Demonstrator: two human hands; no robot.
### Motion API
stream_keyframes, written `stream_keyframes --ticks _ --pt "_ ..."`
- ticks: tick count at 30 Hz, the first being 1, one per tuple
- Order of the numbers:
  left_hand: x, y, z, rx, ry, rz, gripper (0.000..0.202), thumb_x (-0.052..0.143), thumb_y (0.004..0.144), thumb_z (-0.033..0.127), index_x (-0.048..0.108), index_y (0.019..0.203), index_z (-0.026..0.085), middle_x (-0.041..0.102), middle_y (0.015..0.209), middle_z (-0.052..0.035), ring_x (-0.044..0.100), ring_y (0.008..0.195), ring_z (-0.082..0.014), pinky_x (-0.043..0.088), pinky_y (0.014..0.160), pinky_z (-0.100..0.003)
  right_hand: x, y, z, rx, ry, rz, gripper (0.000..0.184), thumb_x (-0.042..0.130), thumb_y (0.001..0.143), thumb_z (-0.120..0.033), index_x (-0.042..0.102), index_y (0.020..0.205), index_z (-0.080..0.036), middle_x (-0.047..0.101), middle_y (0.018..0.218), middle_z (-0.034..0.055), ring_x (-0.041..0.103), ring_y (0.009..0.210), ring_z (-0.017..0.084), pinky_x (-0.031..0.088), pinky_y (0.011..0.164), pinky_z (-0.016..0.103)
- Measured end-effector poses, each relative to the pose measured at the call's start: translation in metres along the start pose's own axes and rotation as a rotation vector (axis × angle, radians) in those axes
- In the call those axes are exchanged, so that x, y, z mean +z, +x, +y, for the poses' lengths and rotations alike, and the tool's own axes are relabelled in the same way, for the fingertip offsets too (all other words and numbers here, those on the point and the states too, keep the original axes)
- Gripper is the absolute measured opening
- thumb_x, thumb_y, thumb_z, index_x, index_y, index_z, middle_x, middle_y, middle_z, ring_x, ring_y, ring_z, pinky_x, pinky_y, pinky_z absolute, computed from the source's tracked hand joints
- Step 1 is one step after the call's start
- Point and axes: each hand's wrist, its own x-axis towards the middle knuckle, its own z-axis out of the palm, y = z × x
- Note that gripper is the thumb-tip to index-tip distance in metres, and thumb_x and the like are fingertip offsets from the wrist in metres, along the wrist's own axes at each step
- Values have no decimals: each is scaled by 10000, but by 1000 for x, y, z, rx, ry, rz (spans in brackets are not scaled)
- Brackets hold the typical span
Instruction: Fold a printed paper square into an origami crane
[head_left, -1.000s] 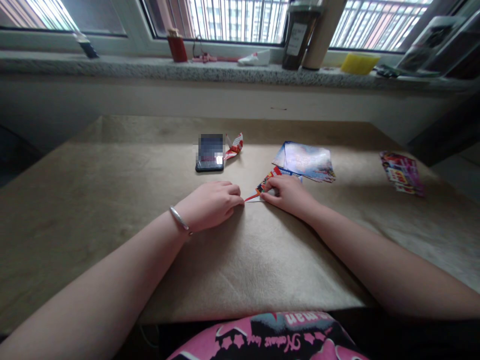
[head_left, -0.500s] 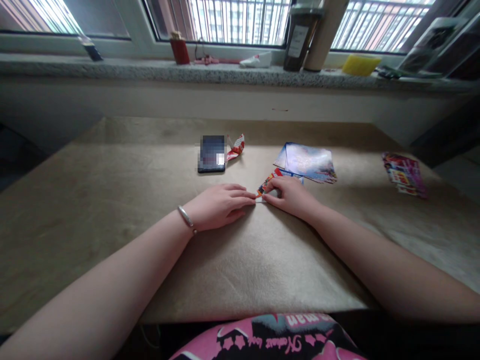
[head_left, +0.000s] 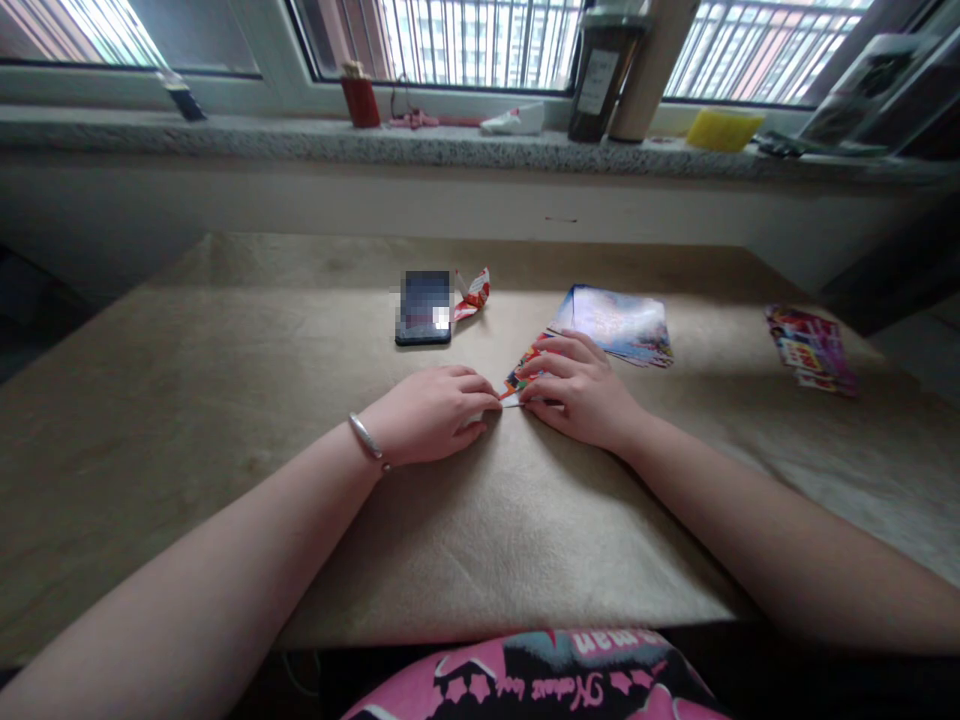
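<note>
A folded piece of colourful printed paper (head_left: pixel 525 368) with a white strip along its near edge lies on the table between my hands. My left hand (head_left: pixel 435 412), with a silver bracelet at the wrist, has its fingertips closed on the paper's pointed left end. My right hand (head_left: pixel 581 385) rests over the paper's right part, palm down, fingers spread and touching it; much of the paper is hidden below. Just behind that hand is a stack of blue-white printed sheets (head_left: pixel 622 320). A red and white folded paper piece (head_left: pixel 474 295) stands further back.
A dark phone-like device (head_left: pixel 424 308), its screen blurred out, lies behind my left hand. Several colourful cards (head_left: pixel 810 350) are fanned at the table's right. On the windowsill (head_left: pixel 465 150) stand a dark jar (head_left: pixel 600 80), a red container (head_left: pixel 361 100) and a yellow sponge-like block (head_left: pixel 724 130).
My right hand has gone from pinching the paper's near edge to lying over it with spread fingers. The paper's tip and my left fingertips have shifted slightly left.
</note>
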Motion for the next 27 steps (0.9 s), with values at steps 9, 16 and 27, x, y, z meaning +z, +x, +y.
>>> stream_keyframes --ticks 9,16,27 --pt "0 0 2 -2 45 3 237 505 867 201 652 1053 185 657 1069 -60 588 968 -190 481 871 -329 3 2 -9 -91 -9 -132 268 451 927 -230 698 1023 -266 688 977 42 544 896 195 391 793 333" --pt "1 1 3 -4 93 -10 244 483 878 210 644 1059 177 654 1054 -64 588 962 -199 483 863 -340 1 4 -10 -96 -87 -177 263 463 922 -243 669 1079 -282 662 1020 49 542 916 204 382 767 328" --pt "2 2 6 -12 131 8 219 485 875 208 637 1026 166 653 1012 -74 581 950 -201 480 837 -334 -11 4 -3 -114 -116 -216 251 501 893 -238 674 1063 -300 658 963 45 545 875 191 350 734 316"
